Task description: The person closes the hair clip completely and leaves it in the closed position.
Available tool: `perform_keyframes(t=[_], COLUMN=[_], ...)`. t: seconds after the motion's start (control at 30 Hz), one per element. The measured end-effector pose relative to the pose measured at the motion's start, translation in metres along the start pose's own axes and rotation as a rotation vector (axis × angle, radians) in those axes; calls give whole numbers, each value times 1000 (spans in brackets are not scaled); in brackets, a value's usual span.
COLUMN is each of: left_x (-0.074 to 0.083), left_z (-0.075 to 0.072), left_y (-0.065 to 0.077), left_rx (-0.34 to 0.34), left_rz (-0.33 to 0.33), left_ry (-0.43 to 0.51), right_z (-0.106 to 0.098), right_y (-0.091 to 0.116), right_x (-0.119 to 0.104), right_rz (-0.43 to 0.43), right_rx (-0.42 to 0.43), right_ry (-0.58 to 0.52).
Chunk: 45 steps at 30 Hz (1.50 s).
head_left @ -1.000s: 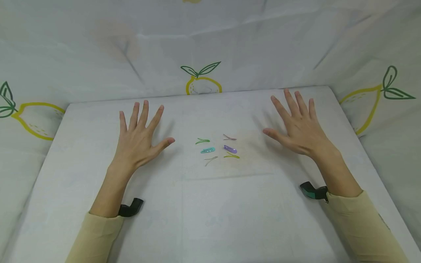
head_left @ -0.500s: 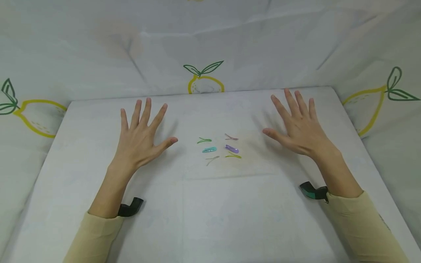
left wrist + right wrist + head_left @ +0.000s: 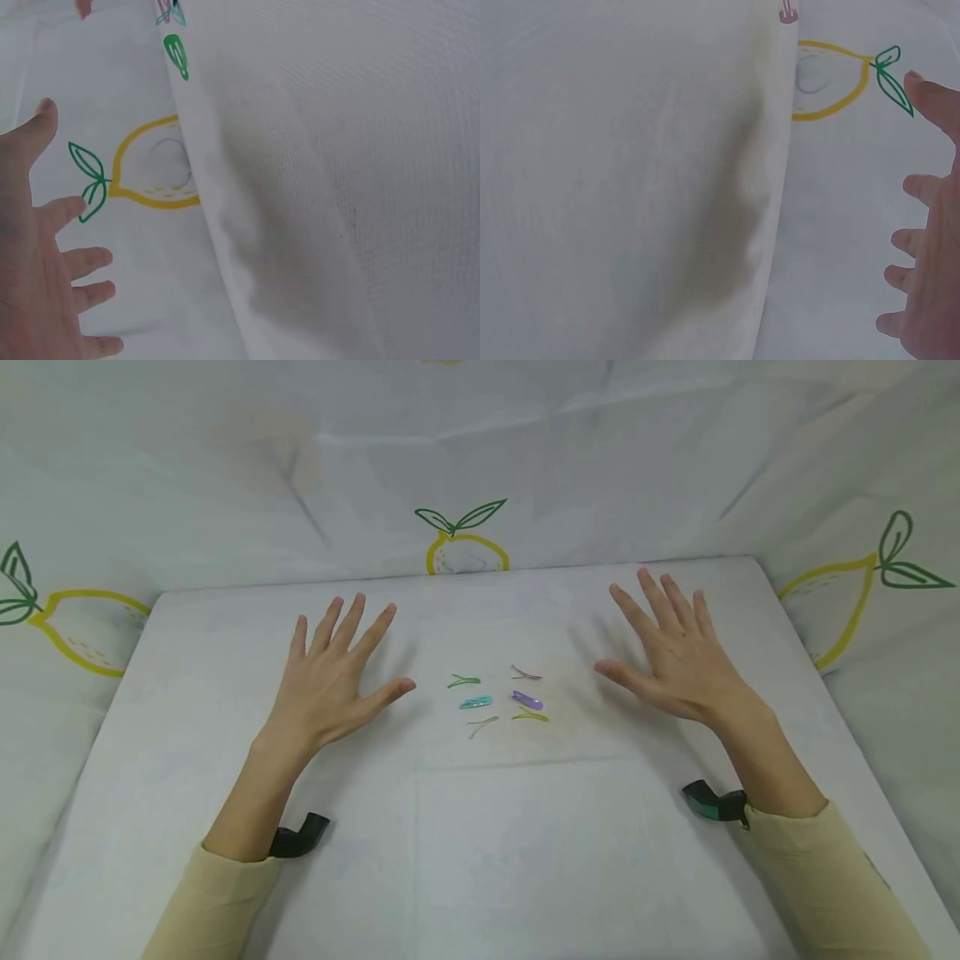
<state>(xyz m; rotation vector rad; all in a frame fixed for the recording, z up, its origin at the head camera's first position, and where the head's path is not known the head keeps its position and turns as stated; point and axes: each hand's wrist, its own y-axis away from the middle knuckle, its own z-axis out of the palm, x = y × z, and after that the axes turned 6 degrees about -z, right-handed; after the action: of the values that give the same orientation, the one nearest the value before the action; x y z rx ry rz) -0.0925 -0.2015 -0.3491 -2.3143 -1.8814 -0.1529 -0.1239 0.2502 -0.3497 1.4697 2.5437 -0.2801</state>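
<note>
Several small hair clips lie in two short columns on the white table in the head view. The column on the left has a green clip [image 3: 464, 680], a turquoise clip [image 3: 476, 702] and a pale clip [image 3: 483, 726]. On the right are a pinkish clip [image 3: 526, 673], a purple clip [image 3: 527, 700] and a yellow-green clip [image 3: 531, 715]. My left hand [image 3: 327, 689], fingers spread, hovers left of the clips and holds nothing. Spread likewise, my right hand [image 3: 678, 664] hovers right of them with nothing in it. Both hands cast shadows on the cloth.
A white cloth covers the table [image 3: 525, 860]. Behind it and at both sides hangs white fabric printed with lemons [image 3: 467, 554]. Black wrist cameras sit at the left cuff [image 3: 298, 837] and the right cuff [image 3: 714, 802].
Over the last half second my left hand has shifted right and slightly nearer me. My right hand has drifted slightly left and nearer me. The clips lie as before.
</note>
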Motion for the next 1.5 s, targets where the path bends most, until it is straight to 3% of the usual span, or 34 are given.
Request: perform_keyframes(t=[0.57,0.87,1.5], left_x=[14,18,36], left_z=[5,9,14], left_y=[2,6,9], left_rx=[-29,-31,-99], left_rz=[59,79,61], left_ry=[17,39,145], right_z=[4,5,22], right_y=[0,0,-10], right_x=[-13,-23,-48], right_rz=[-60,-87,-238], right_rx=[71,63,72], right_ry=[-51,-99,-259])
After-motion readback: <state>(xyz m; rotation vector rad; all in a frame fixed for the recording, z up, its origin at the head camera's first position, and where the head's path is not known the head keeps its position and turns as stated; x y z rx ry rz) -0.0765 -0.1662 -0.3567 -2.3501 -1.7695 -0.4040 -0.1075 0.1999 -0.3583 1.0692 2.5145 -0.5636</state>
